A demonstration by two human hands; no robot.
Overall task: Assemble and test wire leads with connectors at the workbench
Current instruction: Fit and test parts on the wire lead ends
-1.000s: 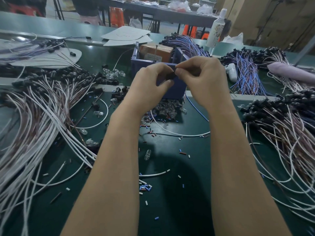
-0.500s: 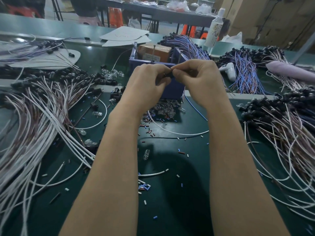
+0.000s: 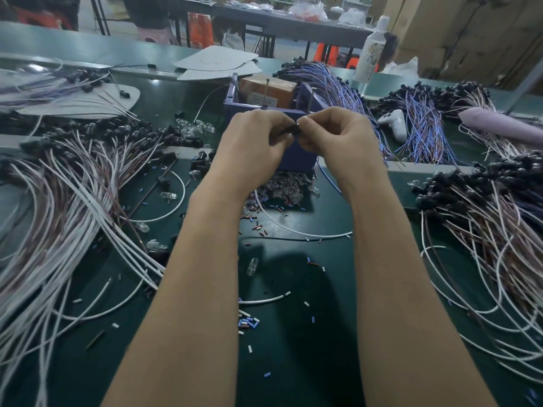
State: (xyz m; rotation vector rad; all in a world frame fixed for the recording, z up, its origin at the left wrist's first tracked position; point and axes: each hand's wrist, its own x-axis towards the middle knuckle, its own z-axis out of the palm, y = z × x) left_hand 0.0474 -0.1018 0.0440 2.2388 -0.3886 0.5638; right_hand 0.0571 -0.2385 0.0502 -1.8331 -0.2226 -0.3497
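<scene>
Near edge of bench [image 3: 293, 362]: insulation offcuts [image 3: 248, 322] are lying scattered. Further out, both hands are meeting in the air above the bench. Left hand [image 3: 252, 148] and right hand [image 3: 338, 139] are curling their fingers, each pinching one small black connector [image 3: 291, 130] at the fingertips, just in front of the blue box [image 3: 235, 104]. Left lead pile [image 3: 73, 201] and right lead pile [image 3: 484, 215] are lying either side. White bottle [image 3: 370, 51] is standing at the back.

— Any legible markings?
— None. White label [image 3: 262, 100] on the brown carton [image 3: 266, 86], twelve o'clock: print too blurred to read. Bottle [image 3: 370, 51], one o'clock: printed pattern, illegible.
</scene>
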